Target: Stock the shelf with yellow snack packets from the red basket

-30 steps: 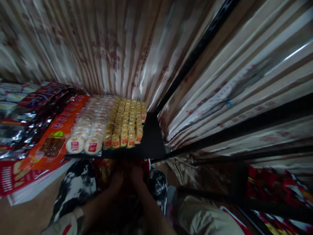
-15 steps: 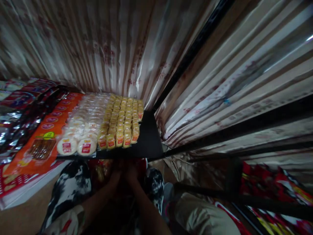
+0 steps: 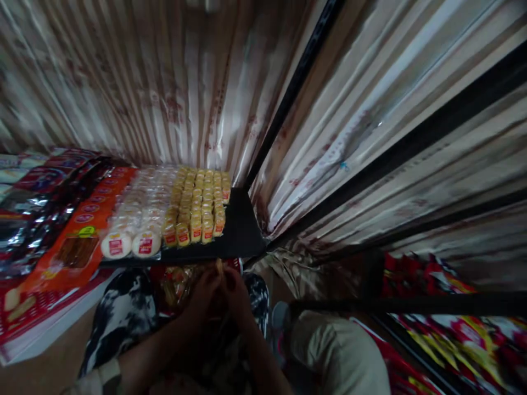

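Low between the knees, under the shelf's front edge, my left hand (image 3: pixel 206 288) and my right hand (image 3: pixel 235 288) meet with curled fingers. Both pinch a small yellowish piece (image 3: pixel 220 269), perhaps a wrapped snack; the dim light hides its exact kind. Just left of my hands sits an open box of clear-wrapped snacks (image 3: pixel 175 285), partly covered by my left forearm. Above them on the black shelf (image 3: pixel 242 225) stand tight rows of small yellow wrapped snacks (image 3: pixel 196 206). Beside those are rows of round white wrapped crackers (image 3: pixel 144 244).
Orange snack bags (image 3: pixel 78 241) and dark shiny packets (image 3: pixel 45 219) lie farther left. A red-and-white carton (image 3: pixel 53 307) is below. Black rack bars (image 3: pixel 395 159) cross in front of pale plastic sheeting. Another person's leg (image 3: pixel 337 345) and red packets (image 3: pixel 411 280) are at the right.
My hands have risen slightly out of the shadow, and a yellowish piece now shows between their fingers. The view has shifted a little to the right.
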